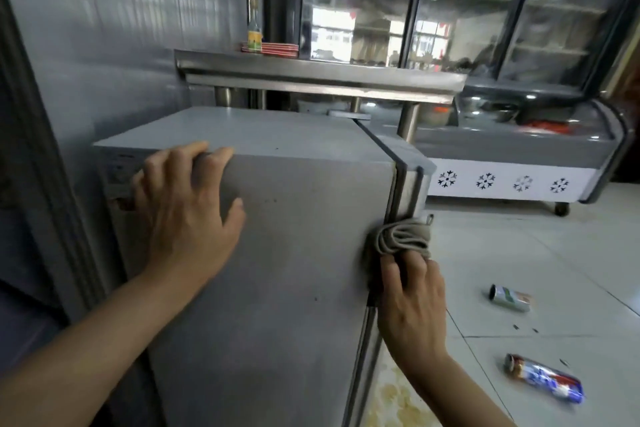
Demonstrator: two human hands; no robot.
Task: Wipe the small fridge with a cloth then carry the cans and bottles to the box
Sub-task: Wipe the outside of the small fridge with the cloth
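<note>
Right hand (412,302) has a narrow grip on the bunched grey cloth (403,236), pressing it on the seam at the front right edge of the small fridge (294,253), centre of the frame. Left hand (183,204) lies flat and relaxed over the upper left corner and holds nothing. Two cans lie on their sides on the floor (554,253) at lower right: the pale can (510,297) and below it the red and blue can (543,378). Both are nearer to the right hand. No box or bottles for carrying are visible, and the fridge front is hidden.
</note>
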